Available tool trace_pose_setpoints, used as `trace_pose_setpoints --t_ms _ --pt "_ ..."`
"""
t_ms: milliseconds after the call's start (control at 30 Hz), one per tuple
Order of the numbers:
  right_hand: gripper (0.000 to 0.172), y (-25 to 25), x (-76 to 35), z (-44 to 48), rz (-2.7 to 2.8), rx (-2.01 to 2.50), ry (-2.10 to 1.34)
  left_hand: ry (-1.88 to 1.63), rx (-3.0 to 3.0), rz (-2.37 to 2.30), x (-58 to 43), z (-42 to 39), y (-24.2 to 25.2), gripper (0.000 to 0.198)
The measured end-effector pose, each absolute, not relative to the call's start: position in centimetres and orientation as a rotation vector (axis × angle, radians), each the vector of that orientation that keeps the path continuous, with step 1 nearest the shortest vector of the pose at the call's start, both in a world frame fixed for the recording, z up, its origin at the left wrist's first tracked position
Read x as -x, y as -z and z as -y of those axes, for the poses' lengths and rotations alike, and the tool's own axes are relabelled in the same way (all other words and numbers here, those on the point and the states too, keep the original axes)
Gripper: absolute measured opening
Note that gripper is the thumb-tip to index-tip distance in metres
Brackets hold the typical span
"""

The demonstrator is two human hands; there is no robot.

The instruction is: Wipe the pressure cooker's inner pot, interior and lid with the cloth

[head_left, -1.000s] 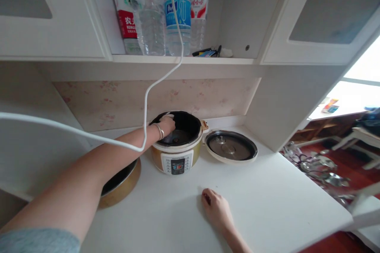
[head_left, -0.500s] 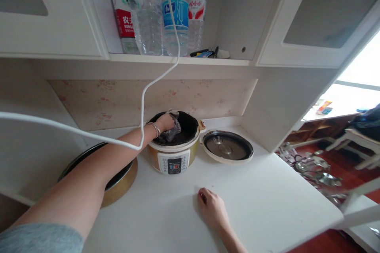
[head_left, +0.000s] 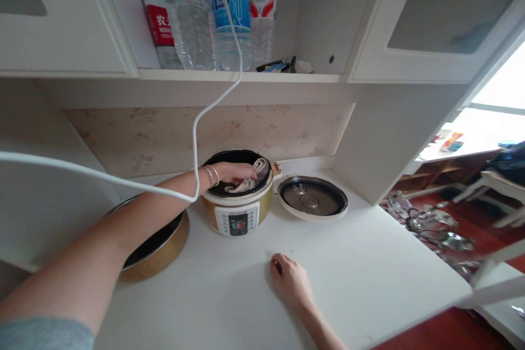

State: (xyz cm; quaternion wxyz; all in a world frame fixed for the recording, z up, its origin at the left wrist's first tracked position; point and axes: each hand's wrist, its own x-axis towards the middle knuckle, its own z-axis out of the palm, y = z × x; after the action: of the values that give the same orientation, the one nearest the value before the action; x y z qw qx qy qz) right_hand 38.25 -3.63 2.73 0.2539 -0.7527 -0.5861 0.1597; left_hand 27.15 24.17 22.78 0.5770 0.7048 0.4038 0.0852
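Note:
My left hand (head_left: 240, 173) reaches inside the rim of a white and gold-green electric cooker (head_left: 237, 219), whose top is open. A crumpled greyish cloth (head_left: 260, 167) is gripped in that hand, against the right inner side of the dark pot. On the white counter in front of the cooker rests my right hand (head_left: 289, 280), its fingers curled in a loose fist around nothing that I can see. The cooker's detached round lid (head_left: 314, 197) lies on the counter to the right, its dark inner face up.
A gold-sided dark pan (head_left: 164, 254) stands at the left, partly under my left forearm. A white cable (head_left: 197, 136) hangs across the view. Several plastic bottles (head_left: 232, 16) fill the shelf above. The counter's edge (head_left: 426, 246) runs along the right.
My left hand has swept the cloth from the pot's left and middle to its right inner side. The right hand stays in place; the view has shifted slightly.

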Motion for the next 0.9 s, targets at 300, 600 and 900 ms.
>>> trace_pose_setpoints --t_ms 300,600,900 --pt "0.017 -2.8 -38.3 3.6 1.597 2.062 -0.396 -0.587 -1.294 -1.065 -32.4 -25.7 -23.2 0.010" --pt "0.018 -2.7 -38.3 3.7 1.640 2.059 -0.400 -0.369 -1.674 -0.862 -27.6 -23.4 -23.3 0.022" --pt "0.018 -2.4 -38.2 3.6 1.666 2.061 -0.366 0.282 -2.258 -0.956 -20.5 -26.3 -24.9 0.014"
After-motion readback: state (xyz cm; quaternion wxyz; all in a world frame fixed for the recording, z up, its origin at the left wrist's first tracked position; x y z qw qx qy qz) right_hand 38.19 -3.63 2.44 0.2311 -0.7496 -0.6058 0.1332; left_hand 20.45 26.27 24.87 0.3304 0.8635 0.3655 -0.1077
